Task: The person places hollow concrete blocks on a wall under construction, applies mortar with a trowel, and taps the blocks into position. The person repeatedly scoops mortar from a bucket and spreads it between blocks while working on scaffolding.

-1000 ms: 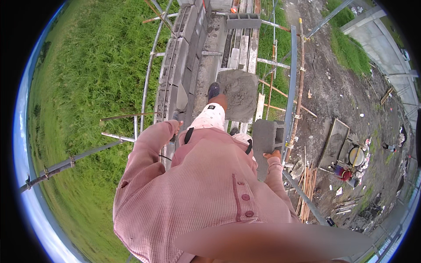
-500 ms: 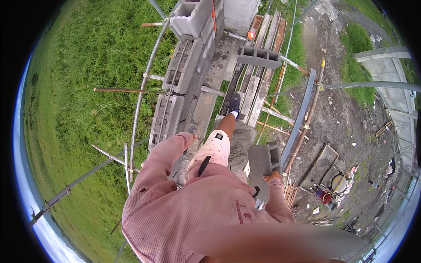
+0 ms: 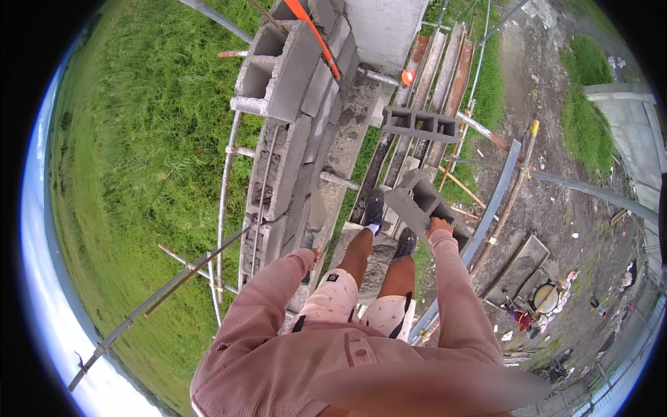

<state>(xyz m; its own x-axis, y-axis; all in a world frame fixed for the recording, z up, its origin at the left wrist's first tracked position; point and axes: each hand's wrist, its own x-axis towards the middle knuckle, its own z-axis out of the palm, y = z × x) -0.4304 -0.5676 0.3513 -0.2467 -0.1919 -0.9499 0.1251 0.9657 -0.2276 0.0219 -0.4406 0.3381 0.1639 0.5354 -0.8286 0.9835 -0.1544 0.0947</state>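
Observation:
My right hand (image 3: 439, 226) grips a grey hollow concrete block (image 3: 410, 206) by a web between its cavities. The block hangs tilted over the scaffold planks, beside my right foot. My left hand (image 3: 314, 257) is closed around a trowel (image 3: 317, 208), its pale blade pointing forward alongside the block wall (image 3: 276, 170); the fingers are partly hidden by the sleeve. On the wall, rows of hollow blocks carry a thin rod along the top, and a higher block (image 3: 286, 73) stands at the far end. Another hollow block (image 3: 422, 125) lies across the planks ahead.
Long planks (image 3: 445, 66) form the narrow walkway under my feet. Scaffold pipes (image 3: 224, 201) run along the grassy left side. A blue-grey metal bar (image 3: 495, 198) edges the right. An orange strip (image 3: 316, 38) leans at the wall's far end. Below right lie a mortar tray (image 3: 517, 267) and round container (image 3: 545, 297).
I have stepped forward, both feet now showing on the planks. My right hand has carried the block forward from beside my hip. The trowel in my left hand shows more of its blade.

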